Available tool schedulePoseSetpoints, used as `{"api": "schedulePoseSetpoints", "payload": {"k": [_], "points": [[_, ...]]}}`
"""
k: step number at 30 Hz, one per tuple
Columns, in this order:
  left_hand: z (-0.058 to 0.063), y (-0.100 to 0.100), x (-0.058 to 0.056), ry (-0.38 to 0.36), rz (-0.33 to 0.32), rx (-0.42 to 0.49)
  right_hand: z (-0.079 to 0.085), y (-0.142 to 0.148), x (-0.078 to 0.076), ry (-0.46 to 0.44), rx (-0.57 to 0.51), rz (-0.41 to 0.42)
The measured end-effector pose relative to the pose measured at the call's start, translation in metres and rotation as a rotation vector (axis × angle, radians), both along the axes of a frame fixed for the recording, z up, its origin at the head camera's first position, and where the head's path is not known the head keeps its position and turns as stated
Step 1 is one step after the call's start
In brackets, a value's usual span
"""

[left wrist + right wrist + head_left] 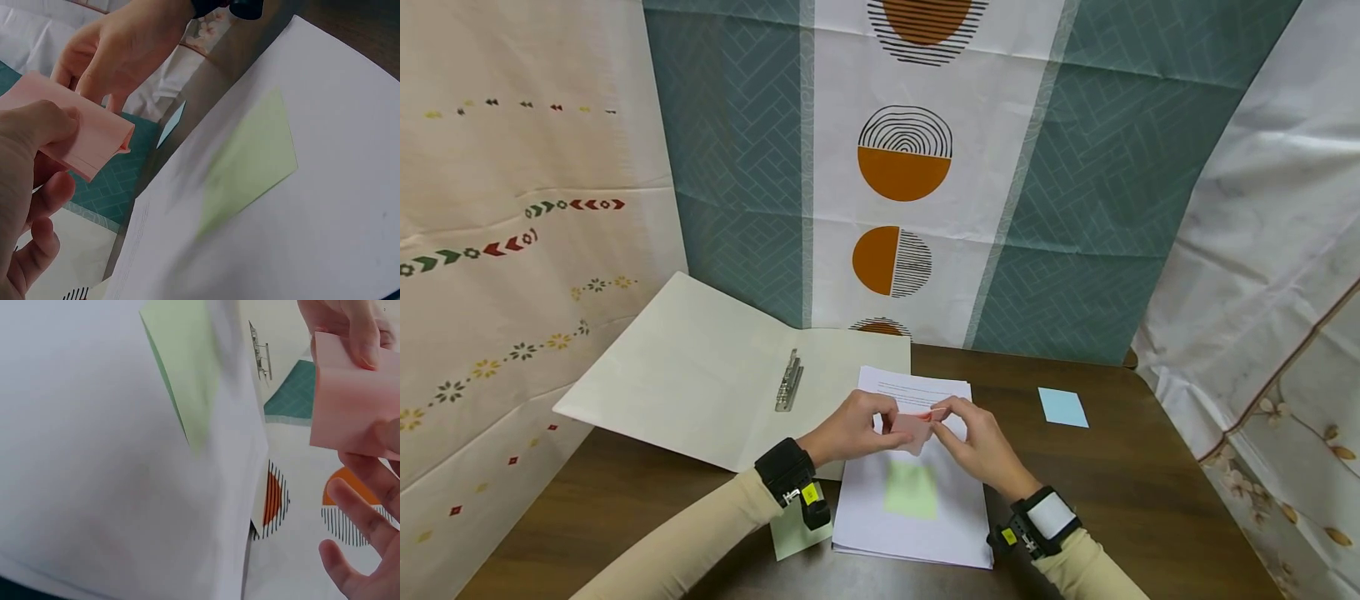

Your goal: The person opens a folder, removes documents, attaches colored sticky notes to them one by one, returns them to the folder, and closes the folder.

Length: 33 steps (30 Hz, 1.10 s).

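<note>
Over a stack of printed white sheets (pixel 917 533), both hands hold a pink sticky note (pixel 912 430). It is bent over on itself, with a doubled edge showing in the left wrist view. My left hand (pixel 854 427) pinches its left part, thumb flat on the face. At the opposite end, my right hand (pixel 981 443) pinches the note between thumb and fingers, the other fingers spread loosely in the right wrist view. Below the hands, a light green sticky note (pixel 912 490) lies on the top sheet.
An open white binder (pixel 700 367) with a metal clip (pixel 789 382) lies behind and left of the stack. Another pale green note (pixel 799 533) is under my left wrist. A light blue note (pixel 1063 407) lies on the brown table (pixel 1120 492) at right. Patterned cloths hang around.
</note>
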<state>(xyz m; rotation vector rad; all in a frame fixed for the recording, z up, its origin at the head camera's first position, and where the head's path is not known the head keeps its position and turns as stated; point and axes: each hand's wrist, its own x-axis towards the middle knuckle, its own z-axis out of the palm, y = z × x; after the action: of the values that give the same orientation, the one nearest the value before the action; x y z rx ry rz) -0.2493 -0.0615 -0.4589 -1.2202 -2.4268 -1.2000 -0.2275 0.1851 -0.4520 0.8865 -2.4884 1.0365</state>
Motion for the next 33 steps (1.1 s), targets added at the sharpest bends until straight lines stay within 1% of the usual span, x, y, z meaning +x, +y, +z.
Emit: {"api": "schedulePoseSetpoints", "payload": {"k": [2, 5, 7, 9, 11, 13, 14, 16, 18, 21, 23, 24, 26, 29, 33], "points": [[0.000, 0.001, 0.000, 0.001, -0.002, 0.008, 0.000, -0.002, 0.000, -0.006, -0.012, -0.012], [0.001, 0.001, 0.001, 0.011, 0.013, 0.018, -0.001, -0.003, -0.001, -0.022, -0.013, -0.055], [0.000, -0.001, 0.000, 0.016, 0.044, 0.021, -0.001, -0.003, -0.001, -0.039, -0.014, -0.091], [0.000, -0.003, 0.000, 0.012, 0.088, 0.021, -0.001, -0.002, 0.000, -0.068, -0.022, -0.128], [0.000, -0.006, -0.001, -0.005, 0.136, 0.019, 0.000, -0.001, 0.001, -0.102, -0.041, -0.164], [0.000, -0.009, -0.001, -0.029, 0.168, 0.024, 0.000, 0.000, 0.001, -0.136, -0.063, -0.190], [0.000, -0.009, -0.001, -0.040, 0.173, 0.030, 0.001, 0.000, 0.001, -0.153, -0.071, -0.197], [0.001, -0.007, -0.001, -0.046, 0.160, 0.041, 0.002, -0.002, 0.002, -0.188, -0.086, -0.195], [0.003, -0.003, 0.001, -0.029, 0.109, 0.050, 0.003, -0.006, 0.003, -0.219, -0.088, -0.172], [0.007, 0.005, 0.005, 0.022, 0.015, 0.040, 0.004, -0.013, 0.004, -0.255, -0.093, -0.128], [0.009, 0.009, 0.007, 0.041, -0.020, 0.038, 0.004, -0.015, 0.005, -0.260, -0.096, -0.120], [0.010, 0.010, 0.008, 0.040, -0.025, 0.039, 0.005, -0.016, 0.006, -0.260, -0.101, -0.120], [0.012, 0.011, 0.009, 0.032, -0.012, 0.039, 0.006, -0.017, 0.006, -0.257, -0.107, -0.126], [0.013, 0.010, 0.008, 0.008, -0.004, 0.038, 0.006, -0.015, 0.006, -0.243, -0.104, -0.121], [0.012, 0.008, 0.007, -0.009, -0.020, 0.029, 0.005, -0.012, 0.004, -0.229, -0.093, -0.102]]}}
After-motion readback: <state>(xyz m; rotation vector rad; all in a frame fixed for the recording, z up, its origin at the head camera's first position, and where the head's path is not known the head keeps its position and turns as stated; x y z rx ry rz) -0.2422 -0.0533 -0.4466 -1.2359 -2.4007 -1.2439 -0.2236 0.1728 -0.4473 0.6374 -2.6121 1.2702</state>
